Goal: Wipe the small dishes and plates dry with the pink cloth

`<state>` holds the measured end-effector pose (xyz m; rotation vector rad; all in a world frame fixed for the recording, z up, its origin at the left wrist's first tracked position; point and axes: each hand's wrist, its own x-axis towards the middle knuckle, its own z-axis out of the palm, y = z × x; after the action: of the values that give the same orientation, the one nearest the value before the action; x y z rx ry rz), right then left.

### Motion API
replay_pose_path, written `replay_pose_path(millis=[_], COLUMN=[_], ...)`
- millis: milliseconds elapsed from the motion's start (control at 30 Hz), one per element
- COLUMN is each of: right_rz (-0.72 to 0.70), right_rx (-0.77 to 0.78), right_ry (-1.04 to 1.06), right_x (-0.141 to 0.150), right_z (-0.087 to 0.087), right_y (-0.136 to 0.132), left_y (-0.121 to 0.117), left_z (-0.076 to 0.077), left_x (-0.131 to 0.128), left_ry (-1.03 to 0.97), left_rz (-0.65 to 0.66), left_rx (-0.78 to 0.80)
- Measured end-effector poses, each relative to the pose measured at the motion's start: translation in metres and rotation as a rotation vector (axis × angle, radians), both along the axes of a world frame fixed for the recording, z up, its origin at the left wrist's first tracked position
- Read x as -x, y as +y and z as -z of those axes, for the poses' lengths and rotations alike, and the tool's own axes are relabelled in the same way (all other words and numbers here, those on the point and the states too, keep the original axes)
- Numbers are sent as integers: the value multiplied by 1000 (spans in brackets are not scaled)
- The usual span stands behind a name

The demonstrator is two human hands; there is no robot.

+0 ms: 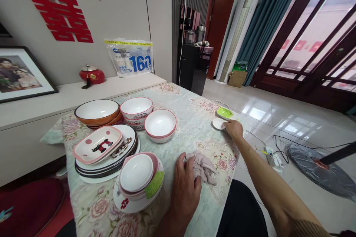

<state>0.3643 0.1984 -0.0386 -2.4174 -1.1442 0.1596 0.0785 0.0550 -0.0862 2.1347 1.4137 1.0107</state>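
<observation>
At the table's right edge, my right hand (pixel 233 130) pinches the rim of a small white dish (pixel 218 123). A green leaf-patterned dish (pixel 224 113) lies just beyond it. My left hand (pixel 185 187) rests on the tablecloth with its fingers apart, the fingertips against a crumpled pinkish-grey cloth (pixel 204 167). To the left of that hand, a white bowl (pixel 136 173) sits on a stack with a pink dish, a green leaf-shaped piece (pixel 155 184) and a white plate (pixel 130 207) beneath.
Farther left are stacked plates topped by a pink-rimmed cat dish (pixel 97 144), orange bowls (pixel 97 113), and red-rimmed bowls (pixel 136 107) (pixel 160 124). A sideboard (pixel 125 86) behind holds a red pot (pixel 92 75) and a plastic pack (pixel 130 59). A wrapped stand base (pixel 319 170) is on the floor.
</observation>
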Motion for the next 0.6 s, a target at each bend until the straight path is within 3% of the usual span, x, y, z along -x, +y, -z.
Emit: replay_pose_path(millis=[233, 333, 367, 467, 533, 600], right_rz=[-23, -66, -122, -546, -793, -952], right_rx=[40, -19, -49, -234, -241, -207], right_ry=[-30, -72, -72, 151, 335, 381], right_x=[4, 27, 42, 103, 152, 197], right_z=[-14, -27, -33, -50, -61, -72], right_y=[-11, -27, -33, -57, -76, -90], left_y=[0, -3, -3, -4, -4, -3], left_z=[-9, -17, -19, -24, -24, -22], left_x=[0, 0, 0, 1, 2, 3], left_ry=[-42, -69, -82, -123, -151, -201], left_rz=[10, 14, 19, 28, 31, 64], left_rx=[98, 160, 176, 186, 168, 128])
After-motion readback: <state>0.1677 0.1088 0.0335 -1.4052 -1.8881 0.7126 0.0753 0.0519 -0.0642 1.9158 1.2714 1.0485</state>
